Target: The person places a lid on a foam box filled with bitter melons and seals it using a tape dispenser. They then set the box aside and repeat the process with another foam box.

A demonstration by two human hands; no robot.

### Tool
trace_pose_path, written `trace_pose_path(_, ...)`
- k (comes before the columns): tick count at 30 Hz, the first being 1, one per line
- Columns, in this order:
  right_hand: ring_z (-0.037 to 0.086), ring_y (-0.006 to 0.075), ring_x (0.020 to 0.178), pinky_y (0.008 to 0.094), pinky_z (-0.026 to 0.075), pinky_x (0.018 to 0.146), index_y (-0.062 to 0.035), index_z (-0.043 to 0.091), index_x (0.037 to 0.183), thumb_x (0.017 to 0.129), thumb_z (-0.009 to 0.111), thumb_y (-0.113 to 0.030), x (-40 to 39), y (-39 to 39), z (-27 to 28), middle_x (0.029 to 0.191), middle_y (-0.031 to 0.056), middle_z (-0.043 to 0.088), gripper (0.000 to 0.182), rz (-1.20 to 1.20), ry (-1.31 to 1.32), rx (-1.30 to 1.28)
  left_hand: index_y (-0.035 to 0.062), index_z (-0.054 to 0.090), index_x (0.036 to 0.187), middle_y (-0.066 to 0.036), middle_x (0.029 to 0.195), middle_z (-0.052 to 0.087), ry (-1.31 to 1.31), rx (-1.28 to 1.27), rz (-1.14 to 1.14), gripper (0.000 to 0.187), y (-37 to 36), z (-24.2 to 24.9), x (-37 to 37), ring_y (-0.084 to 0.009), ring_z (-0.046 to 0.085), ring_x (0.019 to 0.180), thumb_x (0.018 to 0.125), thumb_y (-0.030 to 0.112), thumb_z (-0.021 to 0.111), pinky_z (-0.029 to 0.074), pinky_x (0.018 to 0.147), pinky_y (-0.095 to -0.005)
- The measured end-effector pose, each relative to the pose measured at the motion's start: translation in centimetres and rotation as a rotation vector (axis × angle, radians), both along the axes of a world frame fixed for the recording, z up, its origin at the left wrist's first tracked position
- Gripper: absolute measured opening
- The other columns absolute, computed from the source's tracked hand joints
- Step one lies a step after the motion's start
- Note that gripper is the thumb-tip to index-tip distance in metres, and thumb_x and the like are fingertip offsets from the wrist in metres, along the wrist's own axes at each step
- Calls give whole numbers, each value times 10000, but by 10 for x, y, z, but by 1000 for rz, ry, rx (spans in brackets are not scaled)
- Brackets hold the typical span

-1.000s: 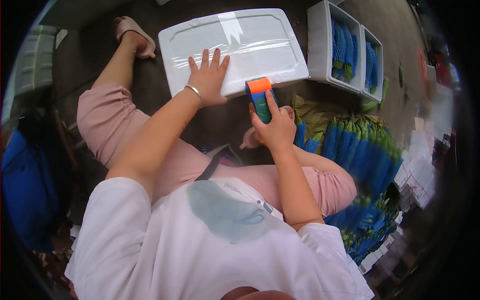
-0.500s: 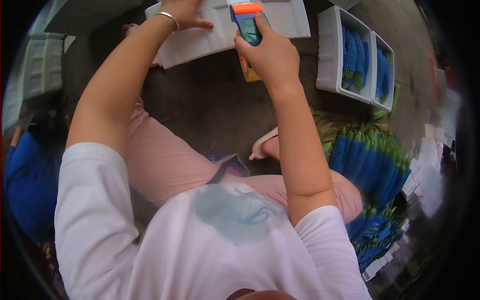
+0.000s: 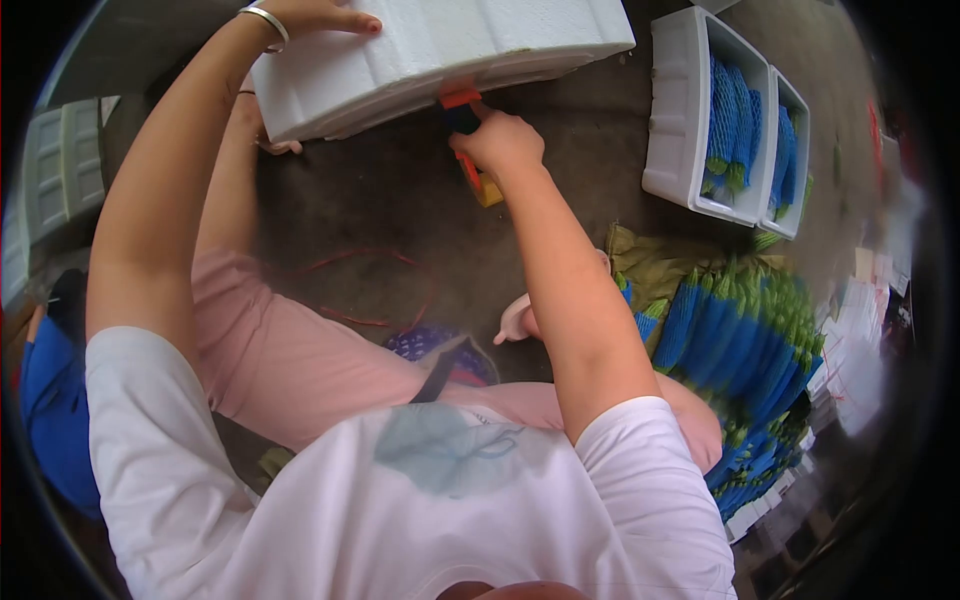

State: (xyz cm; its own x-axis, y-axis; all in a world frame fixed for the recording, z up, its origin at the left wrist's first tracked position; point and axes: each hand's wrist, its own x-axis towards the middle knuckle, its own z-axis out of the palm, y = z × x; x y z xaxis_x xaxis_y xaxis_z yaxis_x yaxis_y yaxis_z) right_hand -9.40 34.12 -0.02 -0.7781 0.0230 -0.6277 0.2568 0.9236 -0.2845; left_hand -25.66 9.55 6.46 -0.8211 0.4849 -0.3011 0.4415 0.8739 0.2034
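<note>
A white foam box (image 3: 470, 35) is tilted in front of me at the top of the view. My left hand (image 3: 322, 16) lies against its upper left part with the thumb stretched out; the other fingers run partly out of the frame. My right hand (image 3: 502, 143) is closed around a packing tape dispenser (image 3: 461, 98) with an orange front and a yellow part below. The dispenser's orange end touches or nearly touches the lower edge of the box. My fingers hide much of its body.
Two white foam boxes (image 3: 679, 130) at right hold vegetables in blue netting (image 3: 733, 115). Below them lies a large pile of netted green vegetables (image 3: 725, 320). A red strap (image 3: 365, 322) lies on the dark floor. At far left are a person in blue (image 3: 60, 400) and stacked pale boxes (image 3: 62, 165).
The foam box has tilted, showing its side and lower edge. My right hand has carried the dispenser down from its top face to that edge. My left hand has shifted left and up.
</note>
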Motion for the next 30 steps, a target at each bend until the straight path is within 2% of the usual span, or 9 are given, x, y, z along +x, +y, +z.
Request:
trace_pose_path(2, 644, 260, 939, 350, 507, 809, -213, 545, 1275, 695, 645, -373, -13, 6, -12, 1030, 155, 659, 610, -36, 46, -16, 7, 115, 1454, -263, 1475, 170, 17, 6, 15, 1237, 2, 2, 3, -401, 152, 1371, 597, 695, 681, 129, 1120, -455)
trace_pose_path(5, 638, 201, 844, 316, 512, 779, -62, 678, 1011, 711, 713, -297, -19, 40, -42, 979, 86, 661, 383, -681, -418, -867, 12, 165, 1448, -265, 1458, 215, 71, 76, 61, 1200, 0, -5, 12, -399, 186, 1359, 599, 677, 690, 144, 1111, -460)
trace_pose_path(12, 640, 217, 823, 356, 544, 757, -8, 599, 1032, 777, 666, -282, 111, 136, -12, 927, 122, 652, 380, -990, -551, -1197, 166, 451, 1319, -42, 1220, 500, 601, 357, 87, 685, 32, 4, 126, -253, 472, 1090, 711, 317, 728, 325, 942, -397)
trace_pose_path(14, 621, 175, 594, 285, 550, 549, -25, 609, 945, 775, 641, -332, 154, 218, -10, 720, 105, 627, 353, -1301, -362, -1095, 164, 489, 1255, -45, 1156, 499, 472, 325, 12, 653, 54, 34, 183, -245, 481, 1027, 660, 209, 755, 316, 939, -391)
trace_pose_path(18, 552, 174, 562, 267, 471, 475, -11, 599, 958, 783, 616, -350, 157, 277, 48, 731, 99, 595, 382, -1413, 133, -996, 185, 512, 1172, -61, 1077, 480, 211, 319, -75, 601, 80, 14, 277, -248, 459, 1036, 628, 207, 767, 315, 954, -400)
trace_pose_path(22, 503, 180, 646, 288, 443, 594, -11, 554, 1072, 821, 545, -410, 128, 235, 87, 795, 101, 556, 471, -1214, 347, -1449, 184, 501, 1161, -80, 1121, 463, 253, 174, -232, 562, 72, -44, 321, -256, 438, 1090, 656, 201, 746, 318, 981, -407)
trace_pose_path(26, 577, 234, 970, 380, 460, 891, -66, 556, 1122, 812, 544, -403, 112, 210, 45, 1071, 83, 614, 458, -1340, 391, -1615, 118, 494, 1233, -120, 1186, 472, 334, 262, 360, 539, 35, -11, 259, -292, 419, 1138, 755, 278, 687, 335, 978, -402)
trace_pose_path(29, 551, 223, 1070, 386, 431, 953, -94, 553, 1151, 804, 531, -385, 117, 187, 5, 1150, 56, 595, 454, -1381, 355, -1705, 55, 449, 1285, -142, 1252, 481, 340, 229, 863, 604, 1, -64, 227, -285, 439, 1172, 797, 336, 669, 352, 981, -404)
trace_pose_path(30, 553, 222, 1069, 382, 435, 949, -89, 553, 1149, 805, 527, -377, 121, 176, 2, 1147, 59, 596, 450, -1402, 357, -1699, 42, 427, 1314, -140, 1285, 478, -72, 685, 1044, 624, -2, -65, 220, -263, 431, 1199, 822, 359, 644, 323, 1009, -376)
